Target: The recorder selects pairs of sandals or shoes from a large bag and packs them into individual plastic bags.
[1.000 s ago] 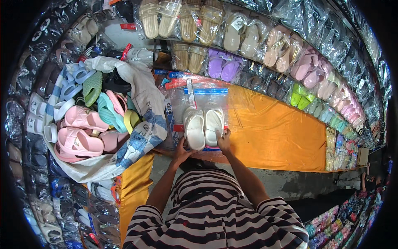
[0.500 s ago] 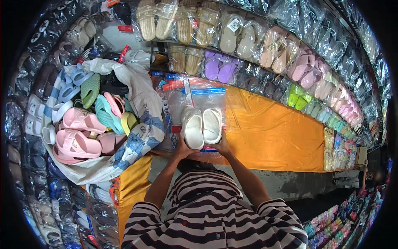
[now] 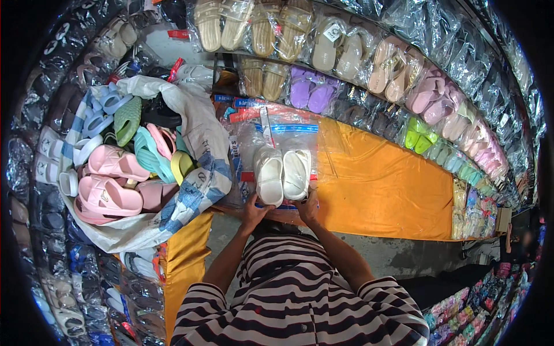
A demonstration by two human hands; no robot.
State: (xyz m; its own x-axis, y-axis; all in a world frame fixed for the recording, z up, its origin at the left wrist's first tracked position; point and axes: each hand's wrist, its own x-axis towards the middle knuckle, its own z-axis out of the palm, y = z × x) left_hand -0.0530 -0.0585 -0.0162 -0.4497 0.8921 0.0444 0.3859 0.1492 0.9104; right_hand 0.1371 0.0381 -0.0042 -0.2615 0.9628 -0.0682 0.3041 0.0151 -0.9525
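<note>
1. Only the head view to go on here, so: the pair of white clogs sits side by side on the tabletop, heels toward the person, close to the near edge. They're over a clear plastic bag with a blue strip; can't tell if they're inside it or on top.
2. Left hand is closed in narrow on the heel end of the left clog. Fingertips underneath are hidden.
3. Right hand has the same sort of hold on the right clog's heel, fingers curled in. Both wrists are right by that near edge, with grey floor below.
4. Left side is tight: a stuffed sack of loose pink, teal and green sandals bulges up just beside the bag, its rim near the left clog.
5. Far side is boxed in too. Red and blue packaging lies past the bag, then purple slippers and more wrapped pairs on the display.
6. Best elbow room is to the right, where orange cloth stretches along to the wrapped pairs at the far right end.
</note>
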